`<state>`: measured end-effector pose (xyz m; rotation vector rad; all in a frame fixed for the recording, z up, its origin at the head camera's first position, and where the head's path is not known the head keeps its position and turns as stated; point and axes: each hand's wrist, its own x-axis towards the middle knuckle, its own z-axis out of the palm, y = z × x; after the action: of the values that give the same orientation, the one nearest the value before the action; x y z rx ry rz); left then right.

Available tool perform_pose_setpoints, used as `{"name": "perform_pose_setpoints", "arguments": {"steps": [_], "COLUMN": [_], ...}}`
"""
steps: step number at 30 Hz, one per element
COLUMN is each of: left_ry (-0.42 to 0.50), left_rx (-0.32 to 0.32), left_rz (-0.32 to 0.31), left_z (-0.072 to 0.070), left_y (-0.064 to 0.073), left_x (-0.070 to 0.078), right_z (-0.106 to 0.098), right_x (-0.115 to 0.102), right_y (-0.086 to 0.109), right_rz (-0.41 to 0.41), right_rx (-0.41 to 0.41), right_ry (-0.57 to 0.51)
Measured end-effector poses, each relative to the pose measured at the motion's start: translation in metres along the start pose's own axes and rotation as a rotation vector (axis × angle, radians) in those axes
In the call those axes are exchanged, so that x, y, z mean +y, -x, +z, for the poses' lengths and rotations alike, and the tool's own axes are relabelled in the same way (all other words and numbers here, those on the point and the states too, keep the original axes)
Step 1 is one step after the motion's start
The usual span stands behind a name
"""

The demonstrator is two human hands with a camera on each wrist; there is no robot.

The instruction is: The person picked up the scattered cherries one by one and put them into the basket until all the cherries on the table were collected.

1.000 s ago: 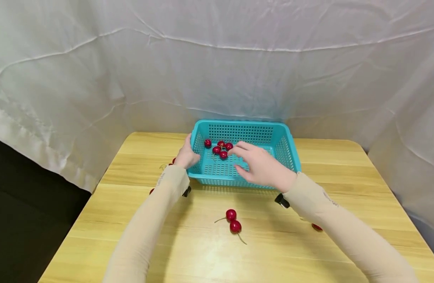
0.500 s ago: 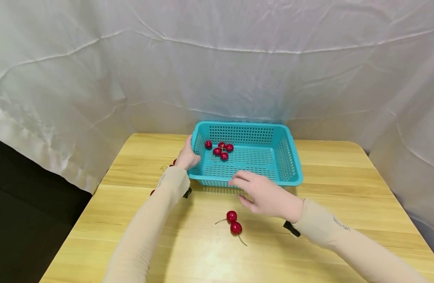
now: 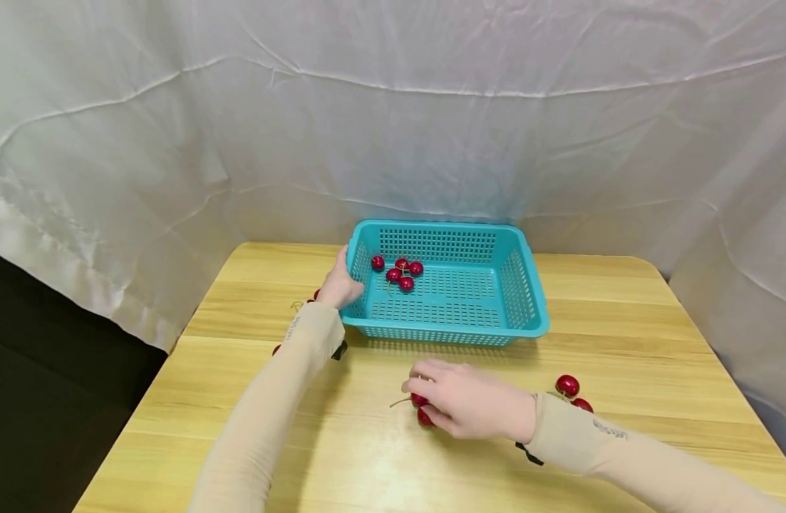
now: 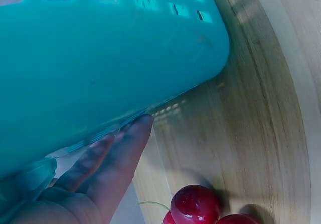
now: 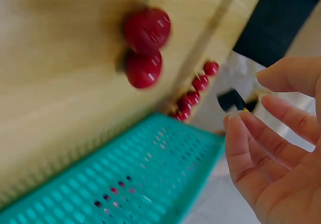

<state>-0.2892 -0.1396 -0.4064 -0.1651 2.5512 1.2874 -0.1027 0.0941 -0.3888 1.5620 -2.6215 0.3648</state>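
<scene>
A turquoise plastic basket (image 3: 444,330) stands at the back of the wooden table, with several red cherries (image 3: 406,283) in its left part. At its left end my left hand (image 3: 338,286) grips the wall, thumb over the rim and fingers (image 4: 123,156) along the outside. My right hand (image 3: 469,402) is over two stemmed cherries (image 3: 425,417) in front of the basket, partly covering them. From the right wrist, the thumb and fingers of that hand (image 5: 281,148) are spread apart with nothing between them, and the two cherries (image 5: 144,69) lie beyond.
Two more cherries (image 3: 567,385) lie on the table (image 3: 649,342) by the right sleeve. Left of the basket, other cherries (image 4: 195,205) lie beside the left hand, partly hidden by that arm in the head view. A pale curtain (image 3: 393,142) hangs behind the table.
My right hand has moved from over the basket toward me, down to the two cherries in front. The right-hand pair of cherries has come into full view. My left hand stays on the basket.
</scene>
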Motion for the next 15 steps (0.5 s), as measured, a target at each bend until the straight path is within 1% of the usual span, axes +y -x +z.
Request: {"name": "perform_pose_setpoints", "arguments": {"steps": [2,6,11,15], "left_ry": [0.001,0.01,0.01,0.006], "left_rx": [-0.001,-0.002,-0.001,0.001], "left_rz": [-0.001,0.001,0.009,-0.002], "left_z": [0.0,0.0,-0.001,-0.001], "left_y": [0.0,0.0,0.001,0.002], "left_x": [0.0,0.001,0.001,0.001], "right_z": [0.006,0.016,0.022,0.026], "right_x": [-0.002,-0.004,-0.006,-0.006], "right_y": [0.001,0.003,0.004,0.005], "right_rz": [-0.001,-0.012,-0.006,0.004], "right_rx": [-0.029,-0.058,-0.083,-0.097], "right_ry": [0.002,0.021,0.047,0.059]}}
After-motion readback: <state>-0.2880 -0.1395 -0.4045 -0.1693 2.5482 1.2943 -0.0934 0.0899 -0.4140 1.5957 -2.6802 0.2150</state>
